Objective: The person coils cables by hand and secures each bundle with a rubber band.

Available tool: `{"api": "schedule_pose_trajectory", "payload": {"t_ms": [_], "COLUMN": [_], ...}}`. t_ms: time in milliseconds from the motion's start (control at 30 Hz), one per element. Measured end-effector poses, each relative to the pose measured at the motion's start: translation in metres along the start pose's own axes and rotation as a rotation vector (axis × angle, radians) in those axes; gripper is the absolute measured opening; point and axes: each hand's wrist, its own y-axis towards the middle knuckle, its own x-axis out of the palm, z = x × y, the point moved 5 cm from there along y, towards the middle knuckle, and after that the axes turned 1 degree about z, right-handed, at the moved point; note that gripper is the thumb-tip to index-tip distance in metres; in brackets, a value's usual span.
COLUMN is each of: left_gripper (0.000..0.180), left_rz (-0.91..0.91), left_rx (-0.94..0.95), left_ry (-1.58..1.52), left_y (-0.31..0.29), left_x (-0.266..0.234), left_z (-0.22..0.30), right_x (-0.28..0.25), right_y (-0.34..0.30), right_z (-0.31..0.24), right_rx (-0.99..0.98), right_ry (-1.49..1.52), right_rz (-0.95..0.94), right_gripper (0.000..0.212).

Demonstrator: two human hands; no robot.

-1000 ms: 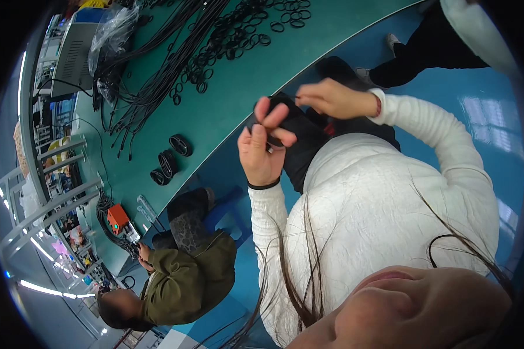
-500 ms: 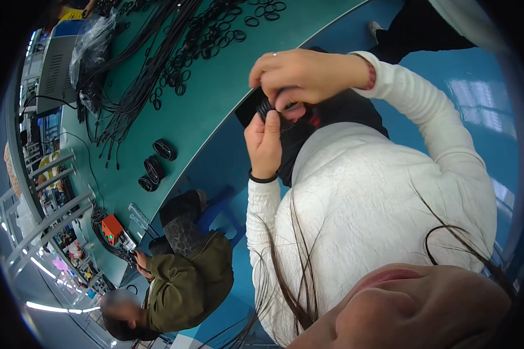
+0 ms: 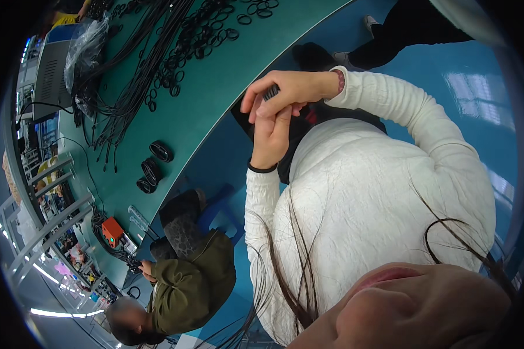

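Blue glossy floor (image 3: pixel 466 93), spread beneath the scene; green-topped bench (image 3: pixel 198 99), its edge running diagonally past the wearer's lap; co-worker in an olive jacket (image 3: pixel 192 291), at the bench's lower-left end; grey ventilated metal box (image 3: pixel 52 75), with a crumpled clear plastic bag (image 3: pixel 87 55) beside it; long black cables (image 3: pixel 144 72), fanned along the bench; right hand (image 3: pixel 297 88), curled closed over a black ribbed bundle (image 3: pixel 271 92); left hand (image 3: pixel 271 139), banded in black at the wrist, raised from below and touching the right, its grip impossible to tell; orange block-shaped device (image 3: pixel 112 231), near the co-worker; three rounded black bundles (image 3: pixel 152 171), grouped near the bench edge; loose black rings (image 3: pixel 204 43), scattered beside the cables.

Risk, as judged: the black ribbed bundle is off the bench, above the lap, so a slackened finger could let it drop floorward; obscured: most of that bundle, behind the fingers; left fingertips, behind the right hand; cables, cut off at the upper edge; whatever the co-worker handles, too small to make out.
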Motion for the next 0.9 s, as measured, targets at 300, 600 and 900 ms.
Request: {"api": "schedule_pose_trajectory", "payload": {"t_ms": [300,600,900], "left_gripper": [0.024,0.028,0.029], "left_rz": [0.357,0.427,0.274], "left_rx": [0.050,0.241,0.232], "left_ry": [0.565,0.774,0.460], "left_y": [0.000,0.002,0.002], "left_x": [-0.003,-0.002,-0.005], "left_z": [0.014,0.021,0.000], "right_x": [-0.008,0.000,-0.003], "right_y": [0.014,0.017,0.011], "right_z": [0.004,-0.006,0.000], "right_rx": [-0.137,-0.190,-0.122], "right_ry": [0.079,0.236,0.130], "right_rz": [0.145,0.234,0.170], "right_gripper": [0.028,0.032,0.040]}}
